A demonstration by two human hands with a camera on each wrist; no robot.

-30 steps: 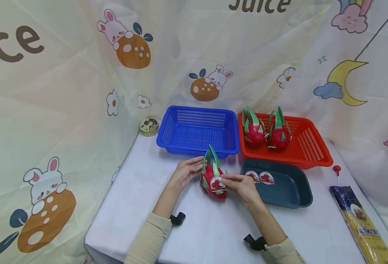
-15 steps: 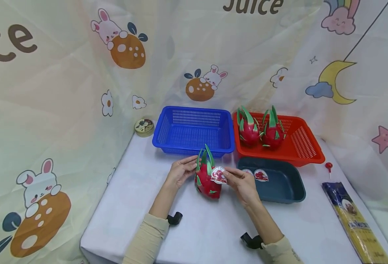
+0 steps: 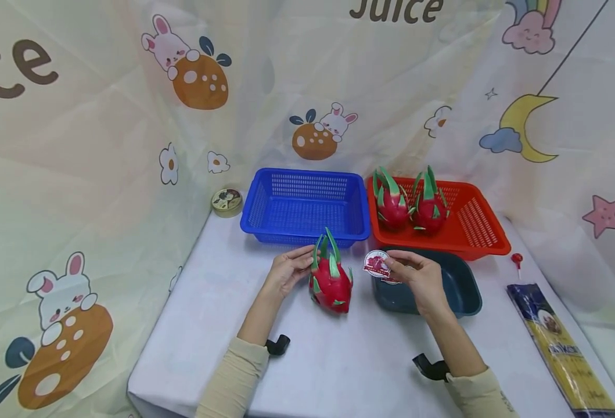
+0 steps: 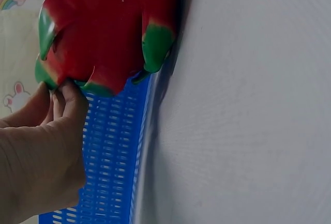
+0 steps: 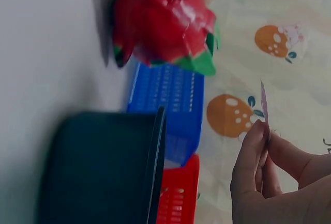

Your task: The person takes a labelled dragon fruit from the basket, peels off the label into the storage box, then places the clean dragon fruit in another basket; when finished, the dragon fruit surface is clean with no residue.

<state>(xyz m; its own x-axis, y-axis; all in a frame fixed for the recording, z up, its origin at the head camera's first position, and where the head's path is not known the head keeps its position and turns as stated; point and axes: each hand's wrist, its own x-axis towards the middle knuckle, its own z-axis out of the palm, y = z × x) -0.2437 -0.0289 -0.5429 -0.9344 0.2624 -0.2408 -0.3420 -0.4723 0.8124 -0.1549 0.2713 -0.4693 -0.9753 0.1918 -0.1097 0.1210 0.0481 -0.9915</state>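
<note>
A red dragon fruit (image 3: 331,287) with green leaf tips stands on the white table, no label on the side facing me. My left hand (image 3: 287,271) pinches one of its green tips at the upper left, also visible in the left wrist view with the fruit (image 4: 108,27) above the fingers. Between thumb and fingers, my right hand (image 3: 423,283) holds a round red-and-white sticker (image 3: 376,264) over the left end of a dark teal tray (image 3: 471,296). Edge-on, the sticker (image 5: 264,102) looks thin in the right wrist view. Another sticker (image 3: 392,281) shows partly behind the right fingers.
A blue basket (image 3: 307,237) stands behind the fruit. Beside it, a red basket (image 3: 487,247) holds two dragon fruits (image 3: 393,208). A round tin (image 3: 226,202) sits at the back left; a red lollipop (image 3: 517,259) and a yellow-blue packet (image 3: 563,348) lie at the right.
My right hand has drawn the sticker away from the fruit's front, rightward and up to above the teal tray. The left hand keeps its hold on the fruit.
</note>
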